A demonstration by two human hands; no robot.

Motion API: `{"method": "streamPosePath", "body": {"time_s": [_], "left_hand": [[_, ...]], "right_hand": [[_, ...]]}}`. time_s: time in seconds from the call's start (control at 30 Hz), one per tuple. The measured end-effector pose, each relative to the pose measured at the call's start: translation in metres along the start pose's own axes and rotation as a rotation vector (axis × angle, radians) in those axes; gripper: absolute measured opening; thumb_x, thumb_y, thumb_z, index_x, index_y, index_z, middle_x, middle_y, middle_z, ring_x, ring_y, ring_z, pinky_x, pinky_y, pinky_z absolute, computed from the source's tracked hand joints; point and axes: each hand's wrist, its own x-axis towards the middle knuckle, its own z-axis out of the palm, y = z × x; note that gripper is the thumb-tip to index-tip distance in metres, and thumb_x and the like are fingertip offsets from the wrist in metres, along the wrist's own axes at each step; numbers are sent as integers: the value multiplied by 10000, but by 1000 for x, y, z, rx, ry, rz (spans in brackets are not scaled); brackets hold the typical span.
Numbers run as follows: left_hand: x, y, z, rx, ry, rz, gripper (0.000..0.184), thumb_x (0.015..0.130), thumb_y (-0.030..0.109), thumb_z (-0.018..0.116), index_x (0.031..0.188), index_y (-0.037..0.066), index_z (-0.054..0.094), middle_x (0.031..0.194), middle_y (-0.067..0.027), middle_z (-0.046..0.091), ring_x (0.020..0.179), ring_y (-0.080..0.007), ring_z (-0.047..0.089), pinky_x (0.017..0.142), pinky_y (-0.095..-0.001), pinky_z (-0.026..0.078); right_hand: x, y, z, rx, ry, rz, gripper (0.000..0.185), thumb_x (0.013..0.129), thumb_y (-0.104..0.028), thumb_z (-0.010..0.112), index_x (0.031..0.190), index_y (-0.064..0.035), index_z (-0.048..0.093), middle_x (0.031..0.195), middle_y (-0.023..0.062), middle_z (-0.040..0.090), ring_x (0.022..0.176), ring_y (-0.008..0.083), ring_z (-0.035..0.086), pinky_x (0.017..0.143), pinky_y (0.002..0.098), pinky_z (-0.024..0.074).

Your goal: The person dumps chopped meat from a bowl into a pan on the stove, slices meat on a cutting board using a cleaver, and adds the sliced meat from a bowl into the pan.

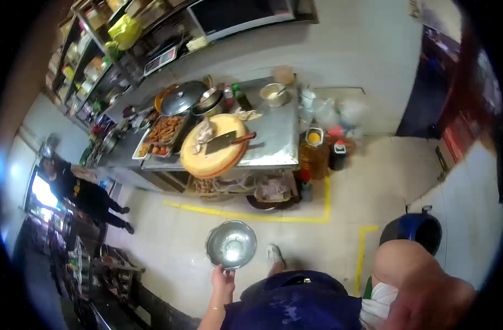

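Note:
My left hand (223, 280) grips the near rim of a shiny metal bowl (231, 232), fingers curled at its edge. The bowl is held out over the tiled floor, and I make out only bright reflections inside it. At the lower right, close to the camera, my bare right arm (405, 261) is bent. The right hand (433, 300) is smeared, so its fingers cannot be made out. White cloth (380, 305) shows beside that arm.
Ahead stands a steel counter (276, 135) with a round chopping board (207, 159), a cleaver (221, 142) and trays of food (166, 131). An oil jug (313, 157) stands at its right end. Another person (81, 187) is at left. A dark blue bin-like object (416, 228) is right.

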Motion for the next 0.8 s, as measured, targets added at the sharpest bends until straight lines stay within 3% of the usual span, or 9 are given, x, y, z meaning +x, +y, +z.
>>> {"method": "streamPosePath", "body": {"time_s": [0.2,0.27,0.3,0.37,0.43,0.5,0.57,0.7,0.8], "left_hand": [[75,18,81,121,-97,-85,189,893,93,610,1062,69,531,1087,-87,559,1027,-261,569,906,-459,531],[84,33,142,249,-172,-132,144,898,109,630,1006,73,542,1053,-84,565,1025,-246,573,949,-470,533],[105,33,157,266,-263,-201,122,907,110,628,989,77,543,1044,-76,564,1012,-240,570,922,-474,541],[126,36,208,332,-348,-336,116,914,129,648,964,112,545,996,-40,567,944,-205,573,823,-415,566],[149,26,250,418,-460,-434,138,909,163,680,973,145,558,900,12,559,840,-142,584,727,-347,590],[148,28,307,451,-492,-515,152,909,189,689,946,153,546,893,24,571,812,-125,578,754,-333,583],[173,0,344,395,-588,-562,158,908,186,687,951,142,542,899,7,574,824,-140,582,739,-327,573],[215,-46,415,289,-657,-566,166,906,173,683,954,125,532,899,-6,565,816,-144,576,723,-327,555],[229,-65,454,150,-540,-371,186,900,169,688,994,106,539,916,-9,562,798,-140,568,726,-326,542]], "right_hand": [[-12,91,-96,44,-33,-88,209,958,-246,566,1158,-251,627,676,55,554,474,108,425,437,262,281],[-8,128,-132,80,-40,-83,278,959,-265,568,1230,-209,597,903,113,544,476,132,442,451,285,336],[-6,145,-146,107,-6,-67,345,961,-286,573,1292,-189,567,1109,159,517,479,152,455,465,307,383],[3,176,-182,35,162,72,285,969,-332,585,1162,-125,553,1065,160,515,446,171,461,444,313,407],[12,204,-221,-189,415,331,397,980,-381,597,779,-39,585,563,68,562,373,169,448,373,281,362],[-40,219,-254,-52,536,440,412,933,-406,668,996,-6,590,689,85,645,540,186,590,491,313,476],[-85,233,-257,-164,858,568,498,978,-482,567,1101,-1,537,596,35,573,471,145,519,464,285,426],[-172,249,-275,-309,1291,830,501,1001,-476,511,1147,3,525,595,8,475,448,112,399,445,260,345],[-214,256,-297,-368,1464,1068,418,992,-424,545,1132,-30,554,656,14,501,534,101,458,480,253,372]]}}
